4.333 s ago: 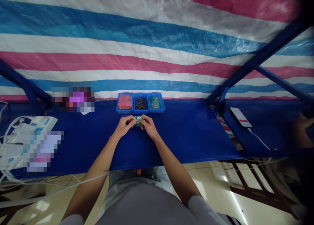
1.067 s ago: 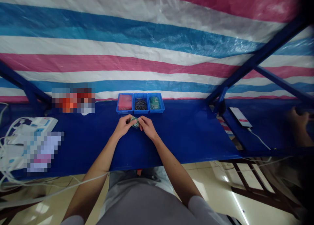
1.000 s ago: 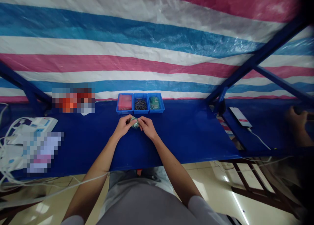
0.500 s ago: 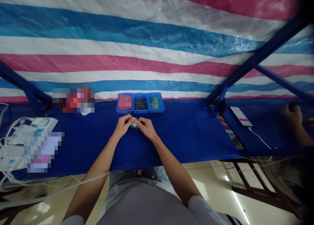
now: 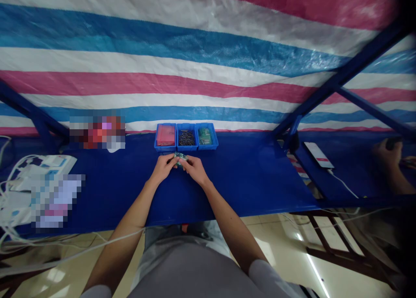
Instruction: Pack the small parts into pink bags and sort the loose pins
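Observation:
Between my two hands is a small, shiny green-and-clear packet [image 5: 180, 158], held just in front of the bins. The fingers of my left hand [image 5: 161, 168] are closed on its left side. My right hand [image 5: 195, 169] pinches its right side, thumb on top. Much of the packet is covered by the fingers. Right behind stand three joined blue bins: the left bin [image 5: 165, 149] has flat red pieces [image 5: 166, 135], the middle bin [image 5: 187, 149] dark screw-like parts [image 5: 186, 138], and the right bin [image 5: 208, 148] green-and-clear packets [image 5: 204, 135].
The blue table [image 5: 253, 172] runs across, with slanted blue frame bars [image 5: 312, 92] at the right. White power strips and cables [image 5: 58, 161] lie left, near blurred items. A charging phone [image 5: 318, 155] lies right. Another person's hand [image 5: 391, 155] holds something dark there.
The packet has turned in my fingers and shows more of its upper side, above the thumbs. My hands stay in nearly the same place. The other person's hand has shifted slightly.

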{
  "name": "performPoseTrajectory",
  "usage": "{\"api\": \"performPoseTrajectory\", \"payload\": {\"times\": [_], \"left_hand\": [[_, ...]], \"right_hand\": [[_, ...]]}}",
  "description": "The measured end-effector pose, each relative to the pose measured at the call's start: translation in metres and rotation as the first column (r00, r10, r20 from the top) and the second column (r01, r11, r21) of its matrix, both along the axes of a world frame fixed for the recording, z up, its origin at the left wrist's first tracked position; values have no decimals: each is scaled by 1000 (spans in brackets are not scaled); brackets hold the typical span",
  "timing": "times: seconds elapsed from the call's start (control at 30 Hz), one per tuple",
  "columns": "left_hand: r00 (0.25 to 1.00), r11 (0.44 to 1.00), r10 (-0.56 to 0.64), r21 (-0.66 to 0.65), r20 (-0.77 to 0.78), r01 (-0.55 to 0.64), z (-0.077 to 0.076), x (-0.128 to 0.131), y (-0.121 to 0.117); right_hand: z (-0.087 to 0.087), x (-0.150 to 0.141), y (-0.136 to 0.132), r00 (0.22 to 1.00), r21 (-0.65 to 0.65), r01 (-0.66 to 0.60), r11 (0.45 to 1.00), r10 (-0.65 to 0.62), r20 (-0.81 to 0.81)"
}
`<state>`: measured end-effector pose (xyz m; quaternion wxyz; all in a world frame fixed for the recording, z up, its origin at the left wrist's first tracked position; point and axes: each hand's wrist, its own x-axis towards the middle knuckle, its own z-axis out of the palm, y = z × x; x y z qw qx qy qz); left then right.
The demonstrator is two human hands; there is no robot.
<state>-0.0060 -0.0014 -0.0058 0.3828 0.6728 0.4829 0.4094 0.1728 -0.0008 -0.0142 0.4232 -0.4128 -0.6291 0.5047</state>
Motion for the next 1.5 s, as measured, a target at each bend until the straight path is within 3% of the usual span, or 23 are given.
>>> {"api": "performPoseTrajectory", "payload": {"times": [0.2, 0.37, 0.67, 0.97, 1.27, 1.5], "left_hand": [[1000, 1000, -9, -3, 30, 9, 1, 1, -1], [997, 999, -45, 20, -60, 46, 3, 1, 0], [990, 995, -92, 33, -107, 96, -1, 0, 2], [987, 990, -138, 7, -82, 139, 1, 2, 0], [998, 998, -58, 40, 37, 57, 3, 1, 0], [1000, 999, -8, 46, 22, 7, 3, 0, -1]], "right_hand": [[-1, 1, 1, 1000, 26, -15, 1000, 14, 28], [-3, 2, 3, 999, 10, 39, 999, -39, 3], [12, 0, -3, 996, 12, -89, 996, 90, -14], [11, -1, -4, 995, 1, -92, 996, 92, -46], [5, 0, -2, 997, 2, -72, 997, 72, 23], [5, 1, -1, 1000, 7, -11, 1000, 11, -21]]}}
